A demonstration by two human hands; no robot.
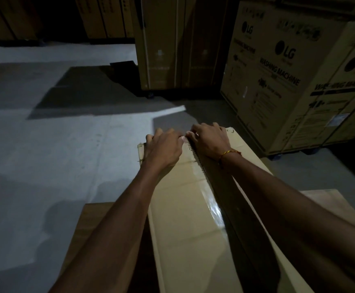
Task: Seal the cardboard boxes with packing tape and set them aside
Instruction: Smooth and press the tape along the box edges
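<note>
Fingers of left hand point(165, 148) and right hand point(211, 139) curl over box point(185, 218) far edge, grip unclear.

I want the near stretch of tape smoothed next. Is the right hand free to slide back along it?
Probably yes. The right hand rests at the far end of the box, and the tape toward the person lies bare, with only its own forearm above it.

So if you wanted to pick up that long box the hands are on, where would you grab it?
Probably by its two long sides, one hand coming in from the left and one from the right, about halfway along. The cardboard box is long and narrow, lying flat, so a middle grip should keep it level. Its top looks poor to hold: glossy tape runs down the seam, with the left hand and right hand at the far end.
</note>
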